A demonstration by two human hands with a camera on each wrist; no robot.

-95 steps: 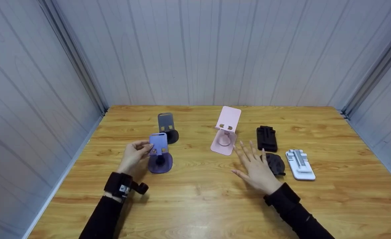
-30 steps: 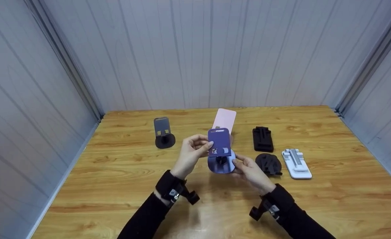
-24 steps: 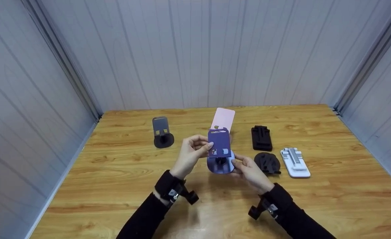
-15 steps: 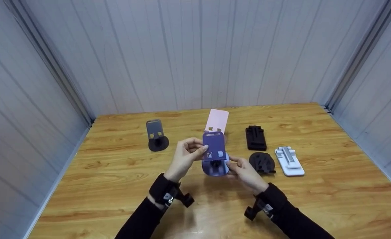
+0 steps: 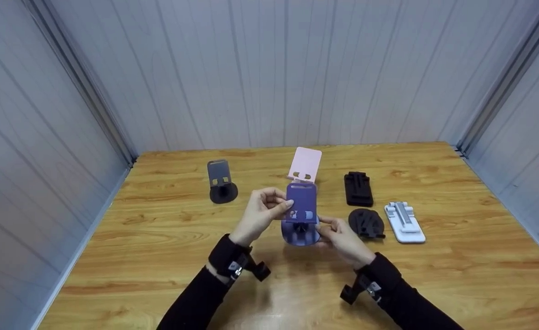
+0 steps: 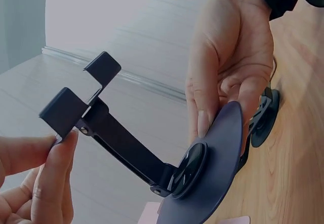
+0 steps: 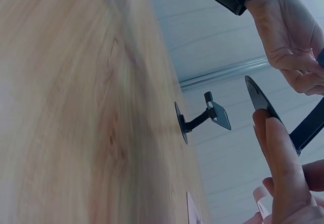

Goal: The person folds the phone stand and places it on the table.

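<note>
A purple phone stand (image 5: 302, 199) is held raised over the middle of the table, its plate uppermost. My left hand (image 5: 258, 217) pinches the plate's left edge between thumb and fingers. Lower down, my right hand (image 5: 345, 240) grips the right side of the rounded base (image 5: 291, 236). The left wrist view shows the hinged arm (image 6: 134, 150) between base and plate, and two lips on the plate. Just behind the held stand, a pink phone stand (image 5: 306, 162) stands upright, its base mostly hidden.
A grey phone stand (image 5: 219, 174) stands open at the back left. To the right lie a folded black stand (image 5: 358, 189), a folded round dark stand (image 5: 365, 223) and a folded white stand (image 5: 405, 223). Panelled walls border the wooden table (image 5: 159, 266).
The purple stand has come off the table at left and over to the middle, and my right hand has taken its base. Over the last second, its plate has sunk slightly.
</note>
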